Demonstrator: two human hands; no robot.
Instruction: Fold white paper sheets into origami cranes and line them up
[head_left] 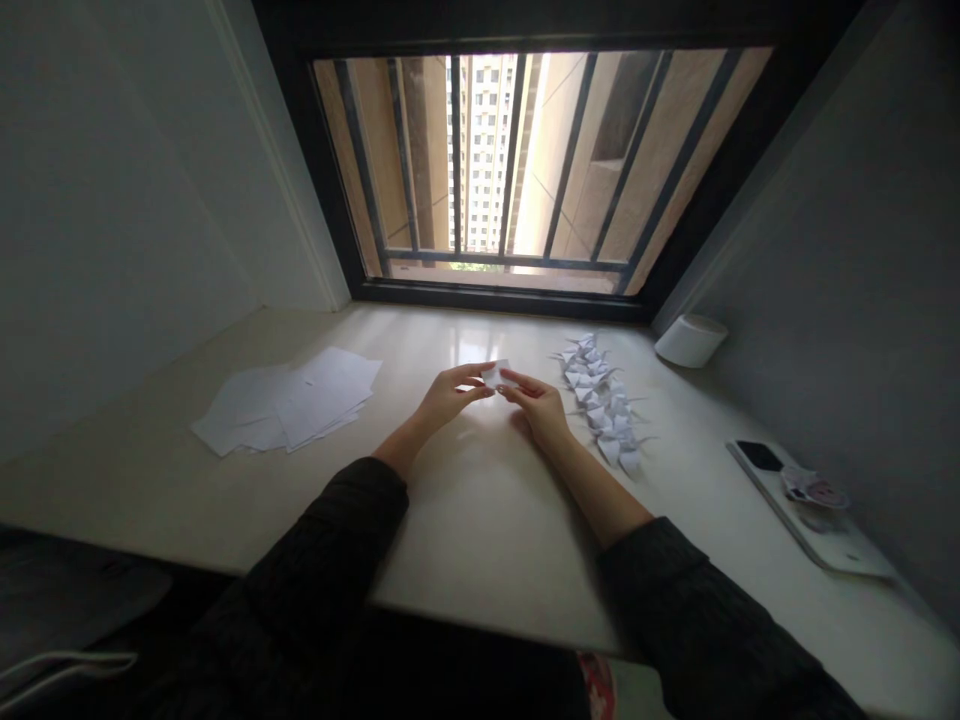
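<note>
Together, both hands' fingers (pixel 480 383) pinch a small folded paper (pixel 495 374) between their tips.

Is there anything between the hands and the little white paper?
No, nothing visible. The left hand and the right hand both pinch the little folded paper directly, over the tabletop.
</note>
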